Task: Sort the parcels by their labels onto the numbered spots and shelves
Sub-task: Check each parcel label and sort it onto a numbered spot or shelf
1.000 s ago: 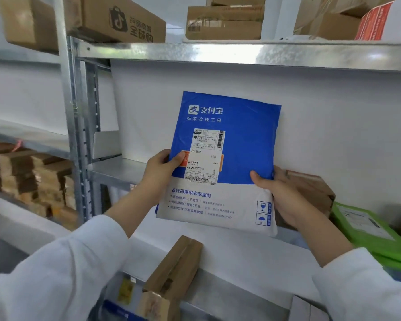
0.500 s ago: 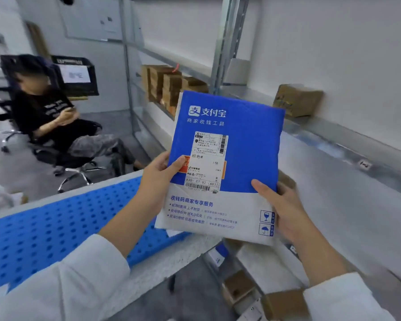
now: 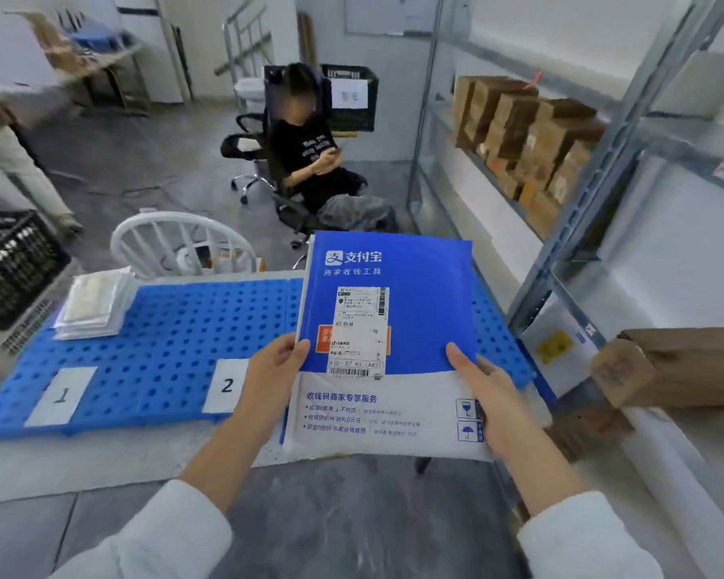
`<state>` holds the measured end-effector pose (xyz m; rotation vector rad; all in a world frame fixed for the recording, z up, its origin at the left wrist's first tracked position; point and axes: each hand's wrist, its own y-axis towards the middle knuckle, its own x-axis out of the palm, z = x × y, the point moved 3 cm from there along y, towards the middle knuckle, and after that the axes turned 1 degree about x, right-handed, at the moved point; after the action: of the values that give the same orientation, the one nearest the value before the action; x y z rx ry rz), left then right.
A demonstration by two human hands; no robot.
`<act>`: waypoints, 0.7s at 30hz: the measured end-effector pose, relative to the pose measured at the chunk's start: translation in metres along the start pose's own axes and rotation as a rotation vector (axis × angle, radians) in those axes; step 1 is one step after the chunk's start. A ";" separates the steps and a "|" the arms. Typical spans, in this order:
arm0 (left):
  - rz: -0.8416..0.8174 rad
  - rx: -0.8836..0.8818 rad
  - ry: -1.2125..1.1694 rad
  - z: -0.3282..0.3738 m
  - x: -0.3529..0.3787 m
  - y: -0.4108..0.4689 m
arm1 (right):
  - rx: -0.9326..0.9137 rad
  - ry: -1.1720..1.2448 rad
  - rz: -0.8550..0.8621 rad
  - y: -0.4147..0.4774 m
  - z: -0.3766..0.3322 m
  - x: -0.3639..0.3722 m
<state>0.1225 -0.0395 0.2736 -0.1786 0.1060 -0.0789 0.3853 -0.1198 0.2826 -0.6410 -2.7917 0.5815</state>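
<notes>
Since a second ago the view has swung from the shelf wall round to the blue pallet [image 3: 164, 348], and the mailer [image 3: 419, 311] has come along in the same two-handed grip. At its left edge the left hand [image 3: 270, 369] pinches it, thumb on the front just beside the label [image 3: 360, 332], the other fingers hidden behind. Lower on the right edge the right hand [image 3: 485, 390] grips it, thumb on the blue just above the white, fingers wrapped behind. The mailer hangs upright in the air between the two thumbs, over the pallet's right end. Just left of the left fingers lies card 2 [image 3: 226, 386], with card 1 [image 3: 61, 397] well beyond it.

It looks light and soft: a thin plastic bag, probably slick, lying fairly flat, so the contents are likely slim. Taken by one corner it would sag or slip; both side edges, as now, seems the safest hold. Glass and umbrella marks just below the right thumb suggest handling it gently.

Its top part is blue with a white logo, the lower part white with blue print. The white barcode label sits at centre over an orange sticker, its code line too blurred to read surely.
</notes>
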 end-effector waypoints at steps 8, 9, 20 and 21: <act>0.249 -0.059 -0.091 -0.021 -0.117 -0.014 | 0.151 -0.062 -0.208 0.020 0.049 0.128; 0.271 -0.064 -0.100 -0.023 -0.132 -0.016 | 0.153 -0.063 -0.231 0.020 0.052 0.143; 0.412 -0.154 -0.173 -0.065 -0.288 -0.017 | 0.230 -0.213 -0.330 0.004 0.102 0.302; 0.413 -0.162 -0.177 -0.068 -0.299 -0.016 | 0.220 -0.230 -0.331 0.003 0.104 0.314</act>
<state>-0.1831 -0.0404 0.2390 -0.3205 -0.0291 0.3579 0.0793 -0.0076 0.2263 -0.0669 -2.8886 0.9203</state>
